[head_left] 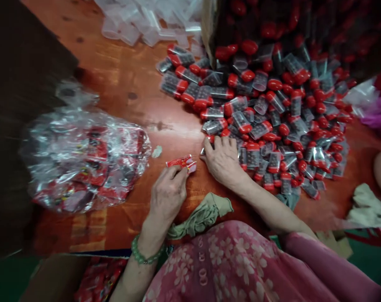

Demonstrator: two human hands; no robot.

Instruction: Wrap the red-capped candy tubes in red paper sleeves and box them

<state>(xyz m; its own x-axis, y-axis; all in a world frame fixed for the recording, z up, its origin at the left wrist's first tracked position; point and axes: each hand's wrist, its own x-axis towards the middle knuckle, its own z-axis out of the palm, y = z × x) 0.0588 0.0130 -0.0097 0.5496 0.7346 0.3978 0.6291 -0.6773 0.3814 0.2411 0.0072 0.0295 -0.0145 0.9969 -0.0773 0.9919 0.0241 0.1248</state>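
My left hand (170,191), with a green bead bracelet at its wrist, pinches a small red printed packet (179,161) above the orange-brown table. To its right, my right hand (223,161) is palm down at the left edge of a big pile of small clear tubes with red caps (259,126). Its fingers curl over the nearest tubes, and part of one shows beside the fingertips. Whether it grips that tube firmly is hidden.
On the left lies a clear plastic bag (90,159) with red printed packets. Translucent empty sleeves (149,21) lie at the back. An open box (209,29) spills capped tubes. A greenish cloth (203,216) lies by the front edge; a box of red packets (100,277) stands below.
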